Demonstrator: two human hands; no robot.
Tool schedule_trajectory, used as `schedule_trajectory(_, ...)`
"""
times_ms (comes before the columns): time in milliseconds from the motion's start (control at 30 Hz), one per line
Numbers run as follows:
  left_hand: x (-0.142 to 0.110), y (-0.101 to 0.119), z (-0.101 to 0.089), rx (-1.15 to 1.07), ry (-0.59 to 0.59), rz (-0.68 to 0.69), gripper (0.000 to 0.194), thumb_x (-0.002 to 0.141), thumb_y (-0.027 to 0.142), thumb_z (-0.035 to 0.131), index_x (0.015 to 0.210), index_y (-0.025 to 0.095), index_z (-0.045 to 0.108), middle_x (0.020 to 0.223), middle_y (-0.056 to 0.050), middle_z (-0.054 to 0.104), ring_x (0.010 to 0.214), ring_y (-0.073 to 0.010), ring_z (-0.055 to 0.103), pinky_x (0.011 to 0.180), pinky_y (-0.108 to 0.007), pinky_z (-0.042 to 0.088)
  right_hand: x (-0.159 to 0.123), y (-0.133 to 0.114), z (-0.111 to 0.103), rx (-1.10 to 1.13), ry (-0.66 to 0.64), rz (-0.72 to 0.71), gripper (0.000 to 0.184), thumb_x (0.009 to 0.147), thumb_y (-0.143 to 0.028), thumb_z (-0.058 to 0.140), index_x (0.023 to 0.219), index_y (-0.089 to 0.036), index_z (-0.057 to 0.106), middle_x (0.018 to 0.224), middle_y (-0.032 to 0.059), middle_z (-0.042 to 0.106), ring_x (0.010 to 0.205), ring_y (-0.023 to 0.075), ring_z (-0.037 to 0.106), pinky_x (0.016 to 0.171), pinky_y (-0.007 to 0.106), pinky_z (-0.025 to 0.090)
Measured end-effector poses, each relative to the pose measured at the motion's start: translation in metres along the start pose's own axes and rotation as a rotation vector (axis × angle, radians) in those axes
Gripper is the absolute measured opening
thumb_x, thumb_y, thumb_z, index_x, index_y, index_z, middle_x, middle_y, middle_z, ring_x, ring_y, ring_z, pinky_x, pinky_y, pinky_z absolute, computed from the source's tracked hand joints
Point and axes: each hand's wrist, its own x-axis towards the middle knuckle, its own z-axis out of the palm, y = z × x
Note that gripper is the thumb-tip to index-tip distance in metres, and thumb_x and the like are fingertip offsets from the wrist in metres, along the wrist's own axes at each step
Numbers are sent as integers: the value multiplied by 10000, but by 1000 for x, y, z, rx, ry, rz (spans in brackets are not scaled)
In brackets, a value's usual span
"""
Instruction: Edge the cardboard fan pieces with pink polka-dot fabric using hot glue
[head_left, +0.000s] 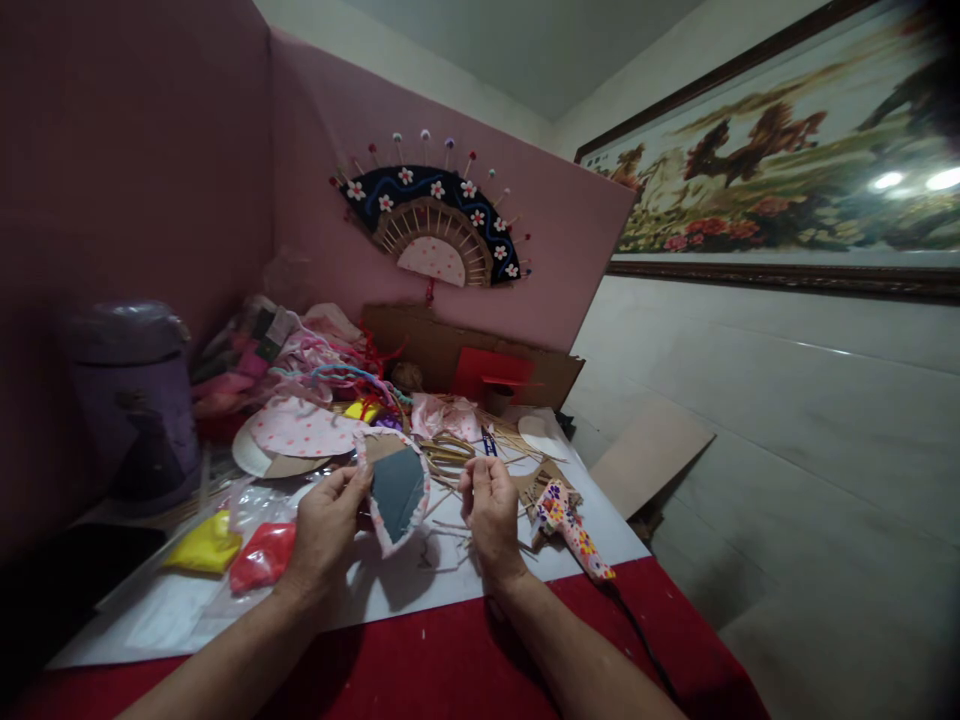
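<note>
My left hand (327, 525) is closed on the edge of a half-round cardboard piece (399, 492). Its dark grey face is turned toward me, and pink dotted cloth is folded over the rim. To the right of it, apart from the piece, my right hand (491, 515) is pinched; whatever lies between its fingertips is too small to make out. A flower-patterned glue gun (574, 530) rests on the table right of my right hand. Behind the two hands are gold-handled scissors (448, 450) among thin wooden sticks (517, 437).
Bags of yellow clay (206, 545) and red clay (262, 556) sit at left, near a purple canister (139, 410). Dotted cloth pieces (300, 427) and a heap of ribbons (337, 360) lie behind. A decorated fan (435, 215) hangs on the pink board (555, 230). The glue gun's cord (641, 635) trails forward.
</note>
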Motion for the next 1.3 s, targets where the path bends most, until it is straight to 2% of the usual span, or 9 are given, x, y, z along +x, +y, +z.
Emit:
schedule_trajectory(100, 0, -1, 1, -14, -10, -29, 366, 569, 475, 722, 691, 150, 606, 493, 44, 552, 418, -113, 504, 403, -216, 383, -1, -3, 0, 30, -6, 69, 315, 848, -497, 429, 736, -203, 428, 553, -69, 432, 385, 55, 311, 340, 164, 239)
schedule_trajectory(300, -1, -3, 1, -21, -31, -76, 342, 593, 460, 715, 704, 158, 600, 483, 50, 545, 402, -108, 502, 378, -205, 363, -3, -3, 1, 9, -77, 95, 355, 830, -519, 446, 664, -210, 393, 472, -100, 324, 368, 48, 227, 336, 164, 191)
schedule_trajectory(600, -2, -1, 2, -44, -36, -104, 338, 548, 426, 743, 661, 150, 584, 470, 46, 550, 390, -108, 499, 378, -208, 376, -3, -10, 2, 31, -56, 86, 473, 735, -603, 531, 532, -201, 385, 445, -85, 317, 356, 47, 257, 335, 184, 199)
schedule_trajectory(833, 1, -5, 2, -55, -58, -96, 321, 562, 419, 741, 635, 150, 582, 458, 46, 542, 399, -104, 502, 403, -207, 384, -4, -2, 0, -40, -60, 26, 393, 824, -535, 477, 672, -174, 509, 476, -60, 437, 361, 52, 283, 339, 177, 208)
schedule_trajectory(1033, 0, -5, 2, -44, -63, -131, 316, 558, 412, 743, 640, 151, 587, 477, 30, 567, 409, -118, 529, 404, -215, 397, -4, 0, 1, 19, -81, 21, 317, 814, -479, 520, 726, -175, 517, 531, -45, 506, 388, 57, 301, 358, 175, 233)
schedule_trajectory(1300, 0, -6, 2, -48, -62, -164, 304, 558, 389, 753, 648, 146, 593, 499, 28, 585, 419, -111, 530, 417, -214, 405, -4, 1, 1, -14, -77, -18, 233, 812, -394, 548, 729, -177, 529, 585, -18, 569, 434, 73, 372, 383, 183, 279)
